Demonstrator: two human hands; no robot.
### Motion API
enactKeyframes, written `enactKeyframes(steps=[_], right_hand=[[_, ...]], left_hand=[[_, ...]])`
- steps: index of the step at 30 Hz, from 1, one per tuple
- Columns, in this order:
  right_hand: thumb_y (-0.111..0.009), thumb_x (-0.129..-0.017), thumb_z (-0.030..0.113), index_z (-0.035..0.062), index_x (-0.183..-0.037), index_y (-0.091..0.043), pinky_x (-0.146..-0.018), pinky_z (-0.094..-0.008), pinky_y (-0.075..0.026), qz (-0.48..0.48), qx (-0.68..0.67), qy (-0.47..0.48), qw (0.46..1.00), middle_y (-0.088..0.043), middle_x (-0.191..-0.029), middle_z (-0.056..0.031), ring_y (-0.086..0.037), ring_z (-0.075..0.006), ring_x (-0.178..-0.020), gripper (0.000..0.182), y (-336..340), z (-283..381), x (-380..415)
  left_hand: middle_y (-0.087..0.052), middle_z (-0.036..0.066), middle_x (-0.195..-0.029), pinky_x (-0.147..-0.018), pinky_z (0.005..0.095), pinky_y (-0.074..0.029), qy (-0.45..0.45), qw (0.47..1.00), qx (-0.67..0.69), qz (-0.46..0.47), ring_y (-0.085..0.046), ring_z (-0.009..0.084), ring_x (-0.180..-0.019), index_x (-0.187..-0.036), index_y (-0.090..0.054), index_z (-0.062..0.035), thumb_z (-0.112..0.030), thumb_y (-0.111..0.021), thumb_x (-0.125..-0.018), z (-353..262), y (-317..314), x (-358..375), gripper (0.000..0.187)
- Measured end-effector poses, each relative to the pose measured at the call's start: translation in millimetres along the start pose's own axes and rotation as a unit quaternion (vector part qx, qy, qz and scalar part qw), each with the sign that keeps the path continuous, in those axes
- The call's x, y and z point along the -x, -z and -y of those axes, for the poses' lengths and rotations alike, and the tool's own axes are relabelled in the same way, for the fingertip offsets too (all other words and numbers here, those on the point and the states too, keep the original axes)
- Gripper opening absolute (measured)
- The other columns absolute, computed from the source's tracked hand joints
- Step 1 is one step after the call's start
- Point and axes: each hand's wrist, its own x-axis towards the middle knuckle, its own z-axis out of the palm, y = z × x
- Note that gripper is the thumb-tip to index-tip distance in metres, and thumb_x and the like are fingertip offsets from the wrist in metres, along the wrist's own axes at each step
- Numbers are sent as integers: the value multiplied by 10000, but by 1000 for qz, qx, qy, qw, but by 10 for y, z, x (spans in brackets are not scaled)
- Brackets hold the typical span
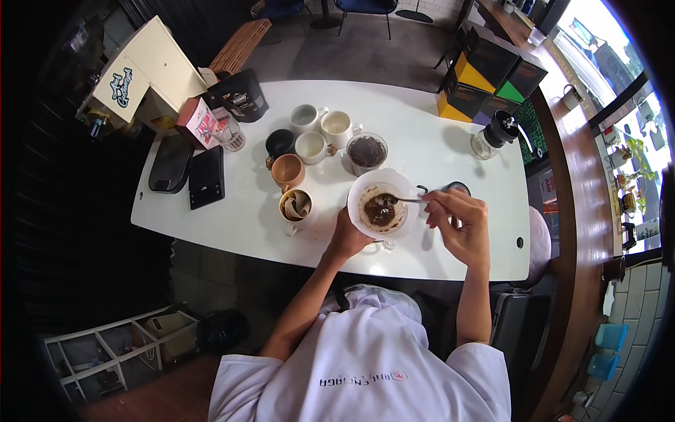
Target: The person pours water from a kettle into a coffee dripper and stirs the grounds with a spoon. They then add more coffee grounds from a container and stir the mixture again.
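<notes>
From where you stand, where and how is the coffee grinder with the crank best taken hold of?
Probably by the grinder's dark upper body, fingers wrapped around it from the left, across the table. It stands upright on its glass jar, with open space on that side. The crank juts out rightward and might swing if gripped.

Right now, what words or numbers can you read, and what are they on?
"BALENCIAGA", upside down, on the shirt.
"AMI", perhaps cut off, on the small sign above the seat.
Too blurred to read: the cabinet sticker, black bag, pink box and window lettering.
</notes>
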Motion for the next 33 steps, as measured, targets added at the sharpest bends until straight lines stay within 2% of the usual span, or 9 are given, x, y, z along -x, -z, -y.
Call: enactKeyframes(steps=[5, 7, 11, 13, 18, 20, 22, 30, 33], right_hand=[[-669, -834, -75, -27, -995, -734, -608, -311, -505, 24, 11, 22, 999, -673, -751, -121, -668, -193, -639, 180, -85, 3, 20], [-663, -844, -66, -34, -989, -731, -598, -314, -504, -19, -37, -9, 999, -674, -752, -126, -668, -195, -636, 163, -128, -34, 38], [-664, -853, -47, -44, -978, -725, -585, -310, -507, -28, 6, 22, 999, -675, -743, -128, -669, -198, -619, 139, -211, -41, 35], [-643, -855, -72, -73, -962, -707, -601, -255, -538, 13, 7, -5, 1000, -675, -729, -103, -657, -156, -606, 125, -242, -36, 51], [-623, -869, -63, -77, -951, -706, -561, -246, -521, 21, -56, -42, 997, -664, -697, -92, -646, -124, -574, 117, -340, -88, 65], [-666, -834, -30, -66, -946, -719, -579, -284, -519, -49, -56, -77, 994, -678, -721, -137, -650, -157, -602, 129, -367, -116, 60], [-666, -834, -29, -68, -945, -718, -574, -280, -515, -45, -45, -67, 996, -678, -719, -134, -645, -154, -599, 128, -386, -109, 67], [-670, -838, -31, -74, -926, -715, -546, -266, -486, -92, -50, -70, 992, -671, -721, -130, -612, -142, -562, 107, -422, -124, 81], [-665, -842, -41, -71, -922, -713, -535, -273, -469, -70, -11, -28, 997, -660, -708, -126, -592, -136, -545, 98, -423, -117, 86]], left_hand=[[-710, 118, -1116, -904, 368, -565, 8, 1000, 9, 3, -699, 232, -1020, -1209, -589, -12, -111, -947, -578, 3, 4, -9, 732], [-698, 93, -1127, -925, 350, -545, 23, 999, 34, -1, -672, 190, -1028, -1200, -615, -20, -64, -939, -595, -27, 3, -11, 687], [-698, 93, -1127, -923, 351, -546, 12, 1000, 27, 10, -673, 191, -1028, -1200, -615, -20, -58, -931, -606, 5, 8, -6, 674], [-697, 93, -1127, -922, 351, -546, 13, 1000, 24, 5, -673, 193, -1026, -1201, -613, -16, -49, -922, -616, -17, 9, 3, 662], [-697, 89, -1126, -924, 348, -543, 3, 999, 43, 1, -671, 185, -1025, -1198, -618, -14, -42, -916, -625, 17, 1, 6, 646], [-697, 87, -1125, -924, 346, -542, 2, 999, 53, -1, -670, 182, -1024, -1197, -620, -15, -42, -916, -626, 10, -3, 5, 644], [-718, 117, -1085, -889, 359, -568, 7, 999, 36, 3, -707, 220, -990, -1175, -606, -2, -98, -941, -590, 17, 1, -9, 681], [-719, 116, -1081, -883, 358, -569, 3, 999, 36, -1, -706, 218, -986, -1170, -605, 0, -91, -941, -589, 37, -4, -9, 678], [-721, 116, -1074, -878, 357, -570, 0, 999, 38, -2, -707, 219, -981, -1162, -610, -2, -91, -941, -590, 17, -8, -9, 667]])
